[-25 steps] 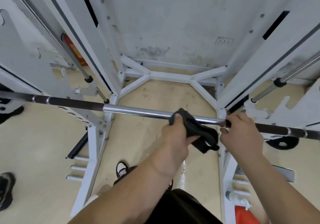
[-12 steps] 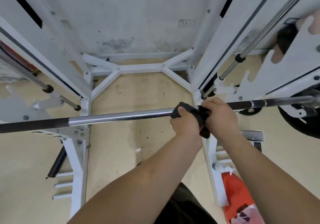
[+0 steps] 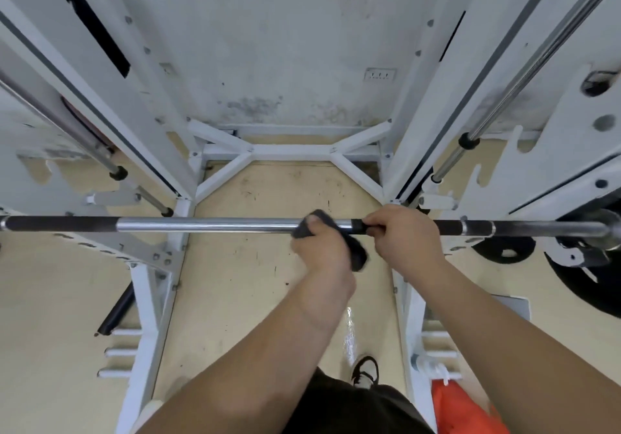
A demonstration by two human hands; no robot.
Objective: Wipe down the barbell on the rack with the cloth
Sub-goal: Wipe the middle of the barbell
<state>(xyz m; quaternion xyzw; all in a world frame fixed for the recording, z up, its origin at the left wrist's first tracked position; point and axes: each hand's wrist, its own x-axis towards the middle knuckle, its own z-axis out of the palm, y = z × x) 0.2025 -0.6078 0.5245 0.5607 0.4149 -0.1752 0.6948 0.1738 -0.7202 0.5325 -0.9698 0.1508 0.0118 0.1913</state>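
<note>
A long barbell (image 3: 208,224) lies level across the white rack (image 3: 158,265), chrome in the middle and dark knurled toward both ends. My left hand (image 3: 319,248) is closed around a dark grey cloth (image 3: 356,253) wrapped over the chrome part, right of centre; the cloth's loose end hangs below the bar. My right hand (image 3: 403,235) grips the bar directly, just right of the cloth, where the dark knurling starts. Both forearms reach up from the bottom of the frame.
White rack uprights stand left and right, with chrome guide rods (image 3: 524,73) slanting beside them. Black weight plates (image 3: 588,285) sit at the right. An orange object (image 3: 463,410) and a spray bottle (image 3: 428,364) lie at the lower right. My shoe (image 3: 366,369) is on the beige floor.
The view swung, so the bar now reads level. My left hand with the cloth and my right hand stay close together on the bar, with a small gap between them again.
</note>
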